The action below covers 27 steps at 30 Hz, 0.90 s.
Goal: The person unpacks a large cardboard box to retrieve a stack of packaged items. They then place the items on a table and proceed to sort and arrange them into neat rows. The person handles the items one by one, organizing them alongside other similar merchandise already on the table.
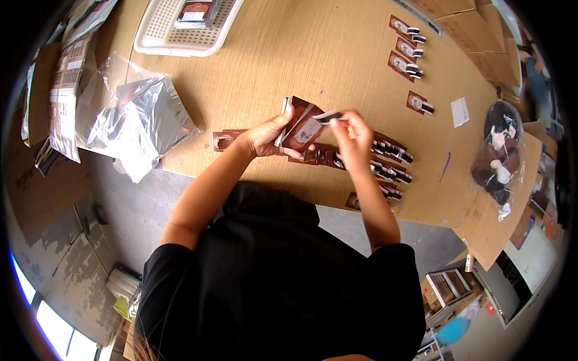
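My left hand (266, 135) holds a small stack of dark red printed cards (303, 126) over the middle of the table. Above the stack's right end, my right hand (354, 135) pinches a black-and-white strip (328, 117) between thumb and fingers; whether the strip is joined to the top card cannot be told. Beneath and beside the hands lie rows of similar cards (390, 149), many with black-and-white pieces on their right ends. At the left of these rows, a brown card with a cut-out (222, 141) lies partly beside my left forearm. Several more cards (408, 49) lie at the upper right.
A white perforated plastic basket (180, 48) holding packed cards stands at the upper left. Below it lies a clear plastic bag (149, 108) with silvery contents. At the right are a bagged plush toy (499, 149), a white paper piece (460, 112) and cardboard boxes (474, 34).
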Each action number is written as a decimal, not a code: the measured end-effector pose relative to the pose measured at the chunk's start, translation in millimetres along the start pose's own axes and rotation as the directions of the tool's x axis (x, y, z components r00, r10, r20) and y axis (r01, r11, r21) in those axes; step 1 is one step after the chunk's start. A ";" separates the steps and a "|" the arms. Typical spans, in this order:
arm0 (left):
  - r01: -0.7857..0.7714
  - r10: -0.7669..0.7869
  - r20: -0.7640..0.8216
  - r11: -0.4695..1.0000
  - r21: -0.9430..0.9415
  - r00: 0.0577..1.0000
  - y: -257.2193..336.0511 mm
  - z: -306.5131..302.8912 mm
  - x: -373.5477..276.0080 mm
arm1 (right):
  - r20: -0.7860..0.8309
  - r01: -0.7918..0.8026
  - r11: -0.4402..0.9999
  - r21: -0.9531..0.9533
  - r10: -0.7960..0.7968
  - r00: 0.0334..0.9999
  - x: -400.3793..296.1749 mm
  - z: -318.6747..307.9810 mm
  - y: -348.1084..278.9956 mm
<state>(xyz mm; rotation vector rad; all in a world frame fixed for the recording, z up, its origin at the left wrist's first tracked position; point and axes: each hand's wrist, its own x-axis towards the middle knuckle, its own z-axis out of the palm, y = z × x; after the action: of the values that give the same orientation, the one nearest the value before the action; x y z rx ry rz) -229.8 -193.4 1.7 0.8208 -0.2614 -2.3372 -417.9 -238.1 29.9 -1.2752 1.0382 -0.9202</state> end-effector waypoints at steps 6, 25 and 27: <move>-0.063 0.062 -0.009 0.990 -0.124 0.998 -6.9 2.0 -8.0 | 0.251 0.542 0.439 -0.716 -0.562 0.788 -13.4 25.9 -5.1; -0.060 0.029 -0.172 0.981 -0.183 0.985 9.3 -9.1 -18.4 | -0.920 -0.481 0.859 -0.176 0.030 0.391 92.1 -303.1 158.3; -0.059 0.016 -0.195 0.974 -0.219 0.981 10.3 -12.3 -19.1 | -0.843 -0.466 0.884 0.037 0.277 0.460 103.2 -308.8 161.8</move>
<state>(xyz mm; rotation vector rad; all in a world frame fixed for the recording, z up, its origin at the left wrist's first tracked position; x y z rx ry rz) -205.5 -189.0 5.3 0.9120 0.0678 -2.1835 -687.1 -412.1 -141.8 -0.6295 2.1399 -1.1029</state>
